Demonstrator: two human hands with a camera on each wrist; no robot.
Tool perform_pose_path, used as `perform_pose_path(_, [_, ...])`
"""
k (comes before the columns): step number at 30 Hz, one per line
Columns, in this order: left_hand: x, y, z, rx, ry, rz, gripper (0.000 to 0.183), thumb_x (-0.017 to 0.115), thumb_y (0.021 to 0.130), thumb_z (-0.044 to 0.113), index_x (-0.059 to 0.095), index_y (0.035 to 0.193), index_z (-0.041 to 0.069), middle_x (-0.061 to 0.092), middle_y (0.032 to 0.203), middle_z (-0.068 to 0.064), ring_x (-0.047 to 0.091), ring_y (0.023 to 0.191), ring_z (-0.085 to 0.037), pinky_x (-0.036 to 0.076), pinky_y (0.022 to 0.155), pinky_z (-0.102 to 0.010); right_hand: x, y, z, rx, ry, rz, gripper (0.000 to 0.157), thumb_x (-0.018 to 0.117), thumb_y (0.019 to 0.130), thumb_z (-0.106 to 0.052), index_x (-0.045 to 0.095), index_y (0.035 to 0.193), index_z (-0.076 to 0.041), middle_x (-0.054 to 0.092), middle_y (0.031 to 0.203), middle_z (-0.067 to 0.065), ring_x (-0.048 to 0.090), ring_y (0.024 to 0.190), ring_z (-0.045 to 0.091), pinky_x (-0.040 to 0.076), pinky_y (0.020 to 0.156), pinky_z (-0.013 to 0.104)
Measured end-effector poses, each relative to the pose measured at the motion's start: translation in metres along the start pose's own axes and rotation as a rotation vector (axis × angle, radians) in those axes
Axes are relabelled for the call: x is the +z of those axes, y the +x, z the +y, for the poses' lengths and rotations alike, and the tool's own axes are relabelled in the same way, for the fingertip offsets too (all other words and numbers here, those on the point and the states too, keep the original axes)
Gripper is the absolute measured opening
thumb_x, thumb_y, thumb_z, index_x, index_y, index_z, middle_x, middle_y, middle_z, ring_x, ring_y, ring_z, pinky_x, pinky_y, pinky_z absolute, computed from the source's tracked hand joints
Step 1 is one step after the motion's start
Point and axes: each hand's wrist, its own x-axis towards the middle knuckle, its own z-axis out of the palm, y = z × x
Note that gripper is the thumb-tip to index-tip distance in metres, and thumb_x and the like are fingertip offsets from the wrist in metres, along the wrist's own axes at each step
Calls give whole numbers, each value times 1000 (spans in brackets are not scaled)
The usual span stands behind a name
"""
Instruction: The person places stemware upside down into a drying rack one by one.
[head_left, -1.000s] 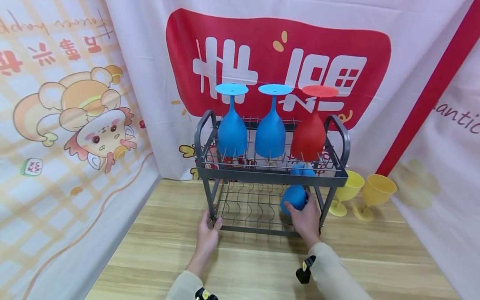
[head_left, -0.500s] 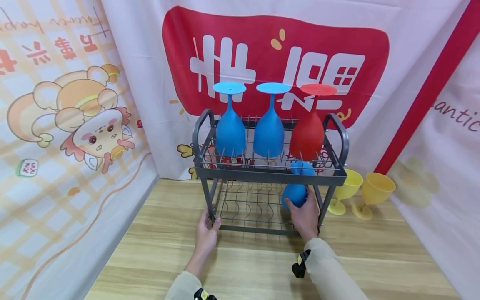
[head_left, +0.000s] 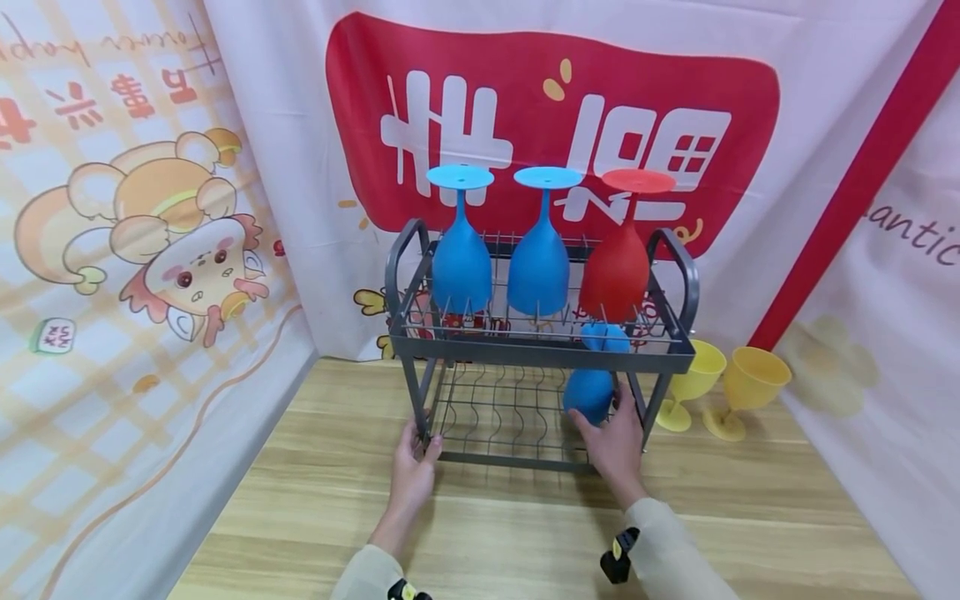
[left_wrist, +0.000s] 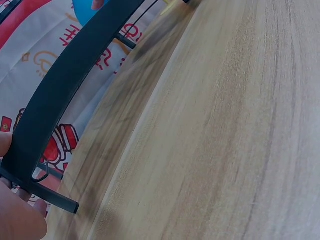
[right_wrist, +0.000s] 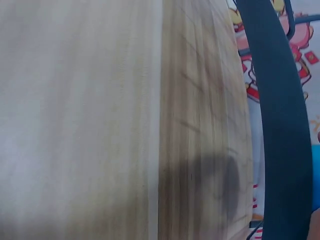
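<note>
In the head view, my right hand (head_left: 617,446) holds a blue goblet (head_left: 587,393) on the lower tier of a dark two-tier dish rack (head_left: 540,353), thumb on its front and fingers at its right side. The goblet is upside down, and the upper tier's front rail hides its middle. My left hand (head_left: 415,467) grips the rack's front left lower corner. The left wrist view has that hand's fingers (left_wrist: 24,217) around the end of the lower rail (left_wrist: 65,82). Only a sliver of the blue goblet (right_wrist: 316,175) shows past the rail in the right wrist view.
Two blue goblets (head_left: 462,262) (head_left: 538,265) and a red goblet (head_left: 615,271) stand upside down on the upper tier. Right of the rack, two yellow goblets (head_left: 697,371) (head_left: 756,379) stand upright on the wooden table (head_left: 510,533). Printed cloth (head_left: 285,167) hangs behind and at both sides.
The blue goblet rose slightly half a second ago and sits a little lower again now. My right hand has shifted slightly down and right since then. My left hand keeps its grip.
</note>
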Motion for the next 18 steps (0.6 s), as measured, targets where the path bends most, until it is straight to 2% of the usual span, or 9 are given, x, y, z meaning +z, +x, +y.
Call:
perform_pose_path(6, [-4, 0, 0, 4, -6, 4, 55, 61, 106, 11, 45, 159, 19, 45, 165, -20, 41, 154, -45, 29, 128, -63, -8, -20, 2, -101, 53, -27, 94, 80, 96, -33, 24, 167, -7, 35, 170, 24, 40, 154, 46, 40, 123, 62])
perform_pose_path(10, [-3, 1, 1, 6, -19, 6, 55, 60, 106, 9, 45, 158, 17, 46, 165, -20, 43, 153, -45, 32, 127, -61, -17, -39, 5, -104, 68, -44, 93, 82, 94, -35, 29, 165, -5, 37, 169, 24, 41, 154, 45, 41, 123, 59])
perform_pose_path(14, [-1, 0, 1, 3, -25, 4, 54, 60, 106, 9, 47, 158, 18, 44, 166, -21, 42, 153, -46, 36, 124, -61, -31, -57, 13, -81, 59, -63, 94, 81, 92, -49, 35, 164, -9, 42, 167, 19, 45, 152, 40, 43, 123, 56])
perform_pose_path(16, [0, -1, 0, 2, -26, 3, 54, 60, 106, 9, 47, 158, 19, 42, 167, -22, 41, 153, -47, 36, 124, -62, -41, -64, 18, -78, 66, -62, 91, 77, 93, -55, 39, 161, -10, 47, 164, 18, 50, 148, 38, 46, 120, 51])
perform_pose_path(18, [-1, -2, 0, 3, -26, -2, 55, 60, 106, 9, 46, 158, 19, 40, 168, -22, 40, 153, -47, 35, 124, -62, -50, -70, 24, -77, 96, -49, 81, 74, 96, -54, 45, 157, -10, 53, 159, 17, 57, 141, 35, 54, 113, 37])
